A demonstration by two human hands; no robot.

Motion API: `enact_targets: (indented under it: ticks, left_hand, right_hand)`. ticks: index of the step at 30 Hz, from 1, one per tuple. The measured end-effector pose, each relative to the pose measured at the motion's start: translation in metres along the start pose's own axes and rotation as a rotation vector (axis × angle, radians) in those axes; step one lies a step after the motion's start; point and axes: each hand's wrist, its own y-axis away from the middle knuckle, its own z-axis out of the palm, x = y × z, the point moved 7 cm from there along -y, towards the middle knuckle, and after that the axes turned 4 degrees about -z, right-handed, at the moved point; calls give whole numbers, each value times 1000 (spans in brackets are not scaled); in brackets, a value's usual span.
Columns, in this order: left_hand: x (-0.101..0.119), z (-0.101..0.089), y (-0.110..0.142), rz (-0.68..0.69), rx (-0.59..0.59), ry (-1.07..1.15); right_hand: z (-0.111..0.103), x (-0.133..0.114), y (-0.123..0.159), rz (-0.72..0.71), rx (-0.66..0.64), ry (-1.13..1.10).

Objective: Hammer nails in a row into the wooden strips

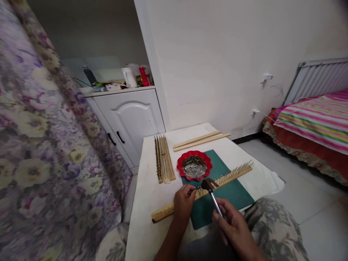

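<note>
Left hand (184,199) and right hand (231,219) stand apart at a nail-studded wooden strip (201,195), as I see it from afar.
That strip lies slantwise across a green mat (232,195); I have the right hand wrapped round a hammer (214,201), its head over the strip, and the left hand's fingers pinched together there (whether on a nail, I cannot tell). Just beyond sits a red scalloped bowl (180,166) of loose nails (194,166). Farther out on the white-covered table (144,203), nailed strips (166,163) lie to the left, two more strips (202,143) toward the wall (190,72).
</note>
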Motion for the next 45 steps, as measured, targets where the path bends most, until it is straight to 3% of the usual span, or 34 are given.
enact_targets:
  ticks: [8,16,23,30,36,45]
  left_hand:
    - [2,-1,2,-5,-1,-1]
    - [2,-2,2,-33,12,6]
    - [0,-1,2,-43,11,-8]
    - [10,-5,7,68,-47,-72]
    - [-1,-12,21,142,-67,-331]
    - [6,10,9,171,-79,-331]
  right_hand:
    - [16,-6,-12,-7,-127,82]
    - [17,-11,-16,-154,-122,290]
    - [20,-12,-18,-165,-177,342]
    - [13,-10,-8,-112,-106,212]
    - [-1,2,4,20,-34,49]
    - [-17,11,8,60,45,-12]
